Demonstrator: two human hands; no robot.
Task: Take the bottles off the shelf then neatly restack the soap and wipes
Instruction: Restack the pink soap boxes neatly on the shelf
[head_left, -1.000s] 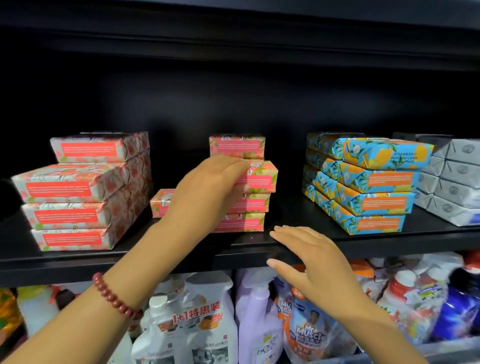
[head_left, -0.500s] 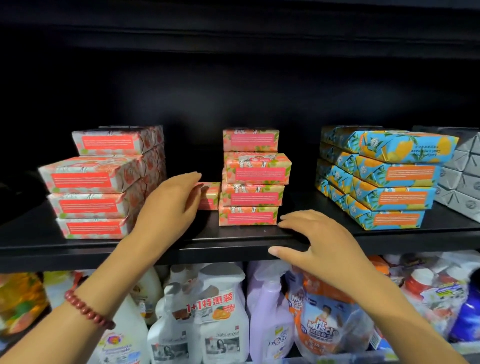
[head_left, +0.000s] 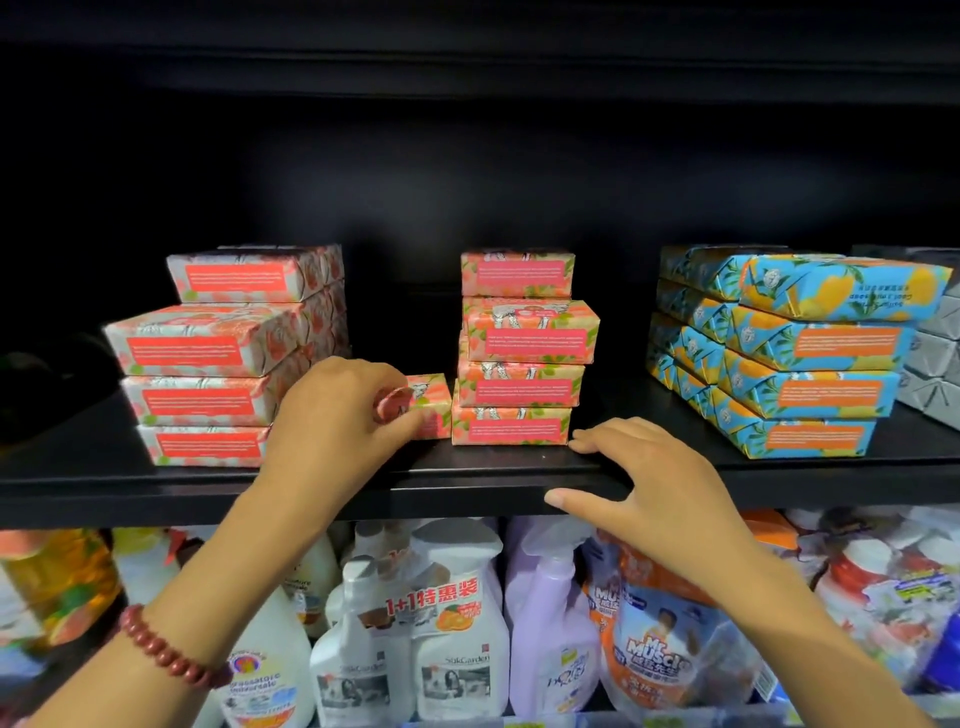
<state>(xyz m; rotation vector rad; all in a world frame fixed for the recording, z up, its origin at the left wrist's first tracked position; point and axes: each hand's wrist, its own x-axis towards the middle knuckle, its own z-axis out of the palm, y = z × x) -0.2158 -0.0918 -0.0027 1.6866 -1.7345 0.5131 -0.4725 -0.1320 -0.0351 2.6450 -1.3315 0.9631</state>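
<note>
The curled fingers of the left hand (head_left: 337, 415) cover the near end of the small pink soap box (head_left: 435, 401), so its label cannot be read. Fine print on the red panels of the middle soap stack (head_left: 522, 340) is too small to make out. The grey packs (head_left: 935, 364) run off the right edge. Tops of the spray bottles (head_left: 452, 649) vanish behind the lip of the shelf (head_left: 467, 488), and the bottom edge cuts off their bases. A dark rounded shape (head_left: 31, 384) at far left is lost in shadow.
</note>
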